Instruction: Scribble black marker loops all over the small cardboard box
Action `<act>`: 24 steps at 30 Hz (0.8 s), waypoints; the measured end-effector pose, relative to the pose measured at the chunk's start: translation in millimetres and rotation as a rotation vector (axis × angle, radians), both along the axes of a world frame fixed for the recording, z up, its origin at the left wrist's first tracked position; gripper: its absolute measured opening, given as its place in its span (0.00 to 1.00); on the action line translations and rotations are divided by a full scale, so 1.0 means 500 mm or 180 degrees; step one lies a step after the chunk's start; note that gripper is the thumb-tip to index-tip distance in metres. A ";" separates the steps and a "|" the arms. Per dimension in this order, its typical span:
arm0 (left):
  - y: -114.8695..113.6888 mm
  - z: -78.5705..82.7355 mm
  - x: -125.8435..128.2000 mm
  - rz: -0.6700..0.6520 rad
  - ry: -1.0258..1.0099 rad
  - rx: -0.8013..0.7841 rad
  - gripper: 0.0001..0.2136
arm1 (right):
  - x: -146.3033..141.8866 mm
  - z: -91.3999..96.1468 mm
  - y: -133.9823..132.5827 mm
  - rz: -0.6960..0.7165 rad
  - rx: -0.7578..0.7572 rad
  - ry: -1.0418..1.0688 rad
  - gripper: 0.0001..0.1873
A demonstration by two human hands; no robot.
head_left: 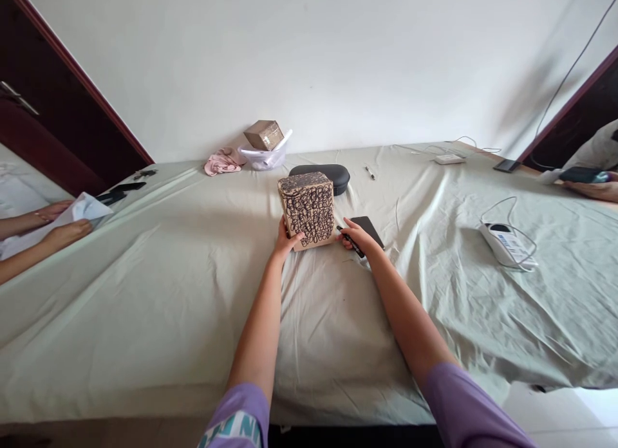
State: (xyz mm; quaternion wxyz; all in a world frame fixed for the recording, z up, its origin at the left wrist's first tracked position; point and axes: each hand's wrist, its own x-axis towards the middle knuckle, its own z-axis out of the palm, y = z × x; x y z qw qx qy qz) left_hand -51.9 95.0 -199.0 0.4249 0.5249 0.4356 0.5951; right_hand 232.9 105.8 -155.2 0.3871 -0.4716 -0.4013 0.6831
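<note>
A small cardboard box point(311, 210) stands tilted on the cloth, its near face covered in looping black scribbles. Its top is darkened with ink too. My left hand point(286, 237) grips the box at its lower left corner, thumb on the scribbled face. In my right hand point(358, 234) is a black marker point(356, 247), held beside the box's lower right edge. Behind that hand lies a flat dark rectangular object point(369, 230), partly covered. A black zip case point(340, 176) sits right behind the box.
The table wears a pale green wrinkled cloth point(193, 293). Against the wall are a pink cloth point(224, 161), a plastic bag point(264, 158) and another cardboard box point(264, 134). A pen point(369, 172) and a corded white device point(508, 245) lie rightward. People's hands show at both sides.
</note>
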 end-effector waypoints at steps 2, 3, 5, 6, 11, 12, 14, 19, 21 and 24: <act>0.002 -0.001 0.000 0.0013 -0.0007 0.0011 0.61 | 0.007 0.002 0.003 0.0077 -0.0127 0.0017 0.47; 0.005 -0.003 0.001 0.0023 -0.0015 0.0015 0.61 | 0.012 0.004 0.004 0.0141 -0.0215 0.0039 0.44; 0.010 -0.009 0.001 0.0047 -0.0043 0.0015 0.62 | 0.024 0.010 0.006 0.0284 -0.0388 0.0113 0.37; 0.013 -0.013 0.001 0.0063 -0.0060 0.0014 0.63 | 0.030 0.014 0.005 0.0338 -0.0453 0.0162 0.35; 0.023 -0.031 -0.003 0.0133 -0.0091 -0.0005 0.63 | 0.056 0.026 0.001 0.0390 -0.0528 0.0391 0.46; 0.023 -0.033 -0.005 0.0141 -0.0081 -0.0008 0.63 | 0.060 0.025 0.001 0.0400 -0.0514 0.0433 0.46; 0.022 -0.033 -0.008 0.0146 -0.0062 -0.0012 0.62 | 0.070 0.020 0.002 0.0432 -0.0466 0.0548 0.41; 0.019 -0.027 -0.009 0.0110 -0.0061 0.0005 0.61 | 0.082 0.007 0.004 0.0279 -0.0288 0.0925 0.08; 0.019 -0.023 -0.008 0.0104 -0.0072 0.0019 0.60 | 0.079 0.008 0.000 0.0237 -0.0170 0.1132 0.10; 0.019 -0.020 -0.007 0.0108 -0.0074 0.0045 0.58 | 0.073 0.012 -0.007 0.0266 0.0210 0.1659 0.22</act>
